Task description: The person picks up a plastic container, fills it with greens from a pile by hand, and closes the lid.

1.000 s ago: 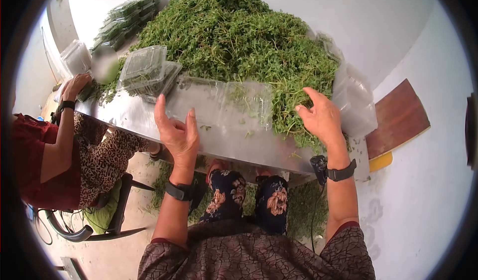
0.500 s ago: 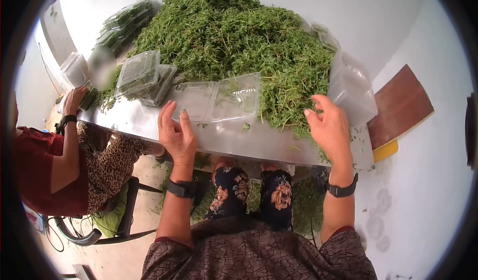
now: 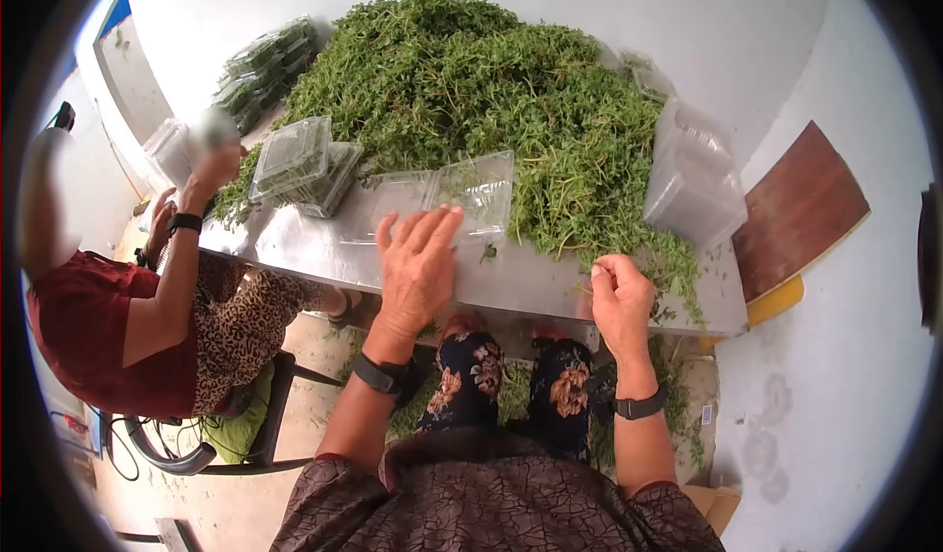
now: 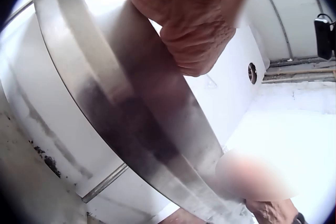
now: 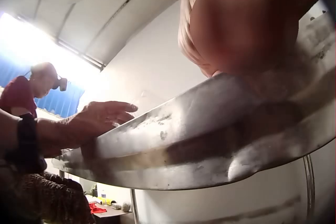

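Observation:
My left hand [image 3: 417, 267] hovers at the front of the metal table [image 3: 530, 292], fingers spread and nearly straight, palm down. Just beyond its fingertips lies an open clear clamshell box [image 3: 476, 198], hinged flat beside the greens. My right hand [image 3: 622, 306] is at the table's front edge, fingers curled and thumb against the index finger; I cannot tell whether a bit of stem is between them. A large heap of leafy green stems [image 3: 471, 81] covers the back of the table, and its loose lower edge reaches close to my right hand.
Closed clear boxes [image 3: 295, 164] stand at the left of the heap, with filled boxes [image 3: 260, 71] behind. Nested empty boxes [image 3: 693, 179] stand at the right, near a reddish-brown board [image 3: 801, 218]. Another person [image 3: 147, 306] sits at the table's left end.
My left hand has turned palm down and moved right, toward the open box. My right hand has drawn back toward the table edge, its fingers curling in. The open box shifted slightly left earlier.

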{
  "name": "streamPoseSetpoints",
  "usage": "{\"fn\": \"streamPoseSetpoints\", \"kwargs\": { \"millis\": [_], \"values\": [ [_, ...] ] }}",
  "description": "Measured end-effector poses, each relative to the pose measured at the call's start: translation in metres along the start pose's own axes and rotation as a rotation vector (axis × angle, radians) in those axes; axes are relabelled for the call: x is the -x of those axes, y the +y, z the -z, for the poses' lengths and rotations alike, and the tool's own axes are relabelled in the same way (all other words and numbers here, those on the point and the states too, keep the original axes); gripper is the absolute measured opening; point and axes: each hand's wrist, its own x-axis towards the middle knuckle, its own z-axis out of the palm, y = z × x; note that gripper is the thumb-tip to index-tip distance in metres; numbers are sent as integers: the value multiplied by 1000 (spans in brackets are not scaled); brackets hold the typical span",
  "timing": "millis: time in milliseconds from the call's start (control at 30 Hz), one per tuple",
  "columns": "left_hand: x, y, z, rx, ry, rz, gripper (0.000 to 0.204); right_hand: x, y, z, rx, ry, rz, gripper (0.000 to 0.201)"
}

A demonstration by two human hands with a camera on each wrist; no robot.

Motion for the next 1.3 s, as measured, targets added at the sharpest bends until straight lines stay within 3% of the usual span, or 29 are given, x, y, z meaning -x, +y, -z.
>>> {"fn": "streamPoseSetpoints", "kwargs": {
  "millis": [33,167,400,500,567,600,633,700,833,933,1033,1067,1100,1200,1233,1300],
  "values": [
    [-1,1,-4,-17,-80,-28,51,1,2,0,24,3,30,4],
    [0,-4,-5,0,-80,-86,50,3,0,2,5,-21,43,5],
    [1,-1,-4,-1,-9,-41,49,4,-1,2,50,-9,53,4],
    [0,2,-5,-18,-4,-6,46,1,-3,6,-16,-62,-4,12],
    [2,0,-5,-26,-2,-15,45,-5,-24,13,-131,-70,-222,23],
    [3,-1,-6,-18,2,-3,45,-11,-27,13,-14,-46,-52,35],
    [3,-2,-7,-9,-1,-10,46,-16,-33,14,-4,-51,-51,35],
    [2,-2,-5,6,-3,-12,47,-32,-54,16,201,-27,171,44],
    [0,0,-2,19,46,-2,52,-62,-63,0,336,-87,244,54],
    [3,-3,-4,56,61,3,52,-78,-70,-15,534,-226,150,61],
    [1,-5,-5,95,79,-18,50,-91,-61,-23,749,-334,122,53],
    [5,-6,-6,115,89,-31,50,-94,-51,-27,783,-353,206,39],
    [5,-6,-7,121,82,-25,50,-95,-47,-27,787,-360,199,39],
    [6,-7,-8,114,85,-10,45,-94,-49,-25,601,-242,86,24],
    [7,-8,-8,120,70,-10,43,-95,-54,-24,604,-247,85,24],
    [7,-9,-8,134,57,-12,42,-98,-58,-16,490,-87,15,26]
  ]
}}
